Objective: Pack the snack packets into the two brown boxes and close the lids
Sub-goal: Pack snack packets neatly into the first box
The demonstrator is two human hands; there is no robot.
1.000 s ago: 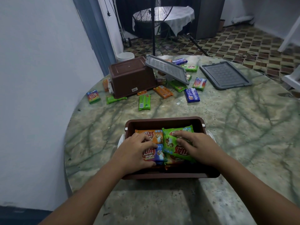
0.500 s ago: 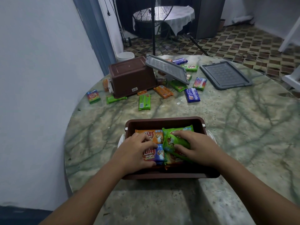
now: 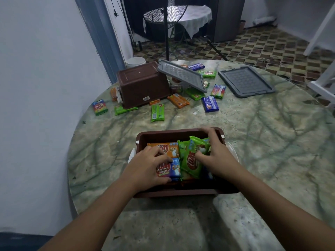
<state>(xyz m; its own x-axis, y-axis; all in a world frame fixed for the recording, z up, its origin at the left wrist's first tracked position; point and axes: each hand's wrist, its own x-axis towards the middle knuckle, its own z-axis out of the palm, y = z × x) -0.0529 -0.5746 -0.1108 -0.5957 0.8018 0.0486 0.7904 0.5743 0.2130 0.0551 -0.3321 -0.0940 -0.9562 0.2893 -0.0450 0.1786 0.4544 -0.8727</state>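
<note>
Right now both hands are inside the near brown box (image 3: 178, 192), lower centre of frame. Left hand (image 3: 146, 168) lies on the blue packet (image 3: 171, 169) w/ fingers curled over its top edge, touching the orange packet (image 3: 167, 148) behind it. Right hand (image 3: 216, 159) grips a green packet (image 3: 192, 160), thumb on its face, fingers curled behind its far end near the box's back wall; packet is tilted up. Box sits on the marbled tabletop (image 3: 262, 142), lid off.

Further out, upper centre: second brown box (image 3: 142, 84) lies upside-down, a grey lid (image 3: 182, 75) propped at an angle against it. Another grey lid (image 3: 246, 81) lies flat at upper right. Loose packets scattered round the overturned box: green bar (image 3: 157, 112), orange bar (image 3: 178, 100), blue bar (image 3: 210, 104), rainbow-coloured pack (image 3: 99, 107) at far left, others partly hidden under the tilted lid. Beyond the tabletop: a standing fan (image 3: 165, 14), patterned floor (image 3: 272, 44).
</note>
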